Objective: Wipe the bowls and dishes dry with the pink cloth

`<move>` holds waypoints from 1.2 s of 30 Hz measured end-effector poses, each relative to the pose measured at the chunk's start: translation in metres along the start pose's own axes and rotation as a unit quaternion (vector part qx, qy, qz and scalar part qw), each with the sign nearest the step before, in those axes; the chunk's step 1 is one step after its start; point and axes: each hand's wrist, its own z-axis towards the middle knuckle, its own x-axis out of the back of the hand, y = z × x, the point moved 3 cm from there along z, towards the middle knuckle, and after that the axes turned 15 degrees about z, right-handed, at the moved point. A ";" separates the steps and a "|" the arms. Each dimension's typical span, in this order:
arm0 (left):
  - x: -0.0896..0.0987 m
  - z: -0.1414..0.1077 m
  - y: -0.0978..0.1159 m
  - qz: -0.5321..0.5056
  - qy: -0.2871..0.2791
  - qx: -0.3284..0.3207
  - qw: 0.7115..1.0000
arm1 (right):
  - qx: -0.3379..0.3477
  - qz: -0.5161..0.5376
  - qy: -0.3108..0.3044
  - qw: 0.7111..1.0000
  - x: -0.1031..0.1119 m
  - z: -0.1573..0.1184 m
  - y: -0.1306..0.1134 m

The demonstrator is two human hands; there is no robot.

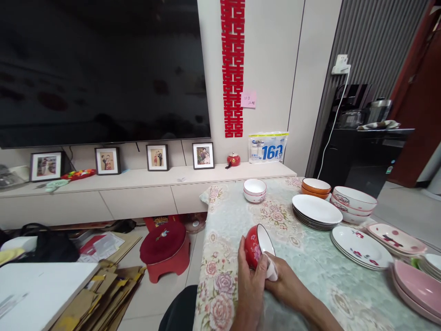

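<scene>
A flowered covering (pixel 222 280) dresses the table (pixel 237 220). Toward its left edge, the left hand (pixel 250 285) has its fingers curled around a red bowl (pixel 253 250), while the right hand's (pixel 284 278) fingers pinch a white cloth (pixel 272 270) against it. White bowls (pixel 255 196) sit near the far edge, facing a low cabinet (pixel 138 201) beneath a television (pixel 103 69).

hands (pixel 251 282): 2, bare | forearms (pixel 315 308): 2, bare | knee (pixel 182 309): dark-clad, plain, rounded outline
</scene>
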 end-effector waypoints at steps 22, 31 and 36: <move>0.002 -0.003 0.001 -0.018 -0.001 0.002 1.000 | 0.093 -0.266 -0.063 0.957 0.011 -0.003 0.003; 0.002 0.002 -0.003 -0.015 0.007 0.002 1.000 | 0.024 -0.091 -0.033 0.995 0.002 -0.005 -0.005; 0.008 0.006 -0.003 -0.045 0.027 0.023 0.998 | 0.020 -0.043 -0.106 0.993 0.005 -0.006 -0.021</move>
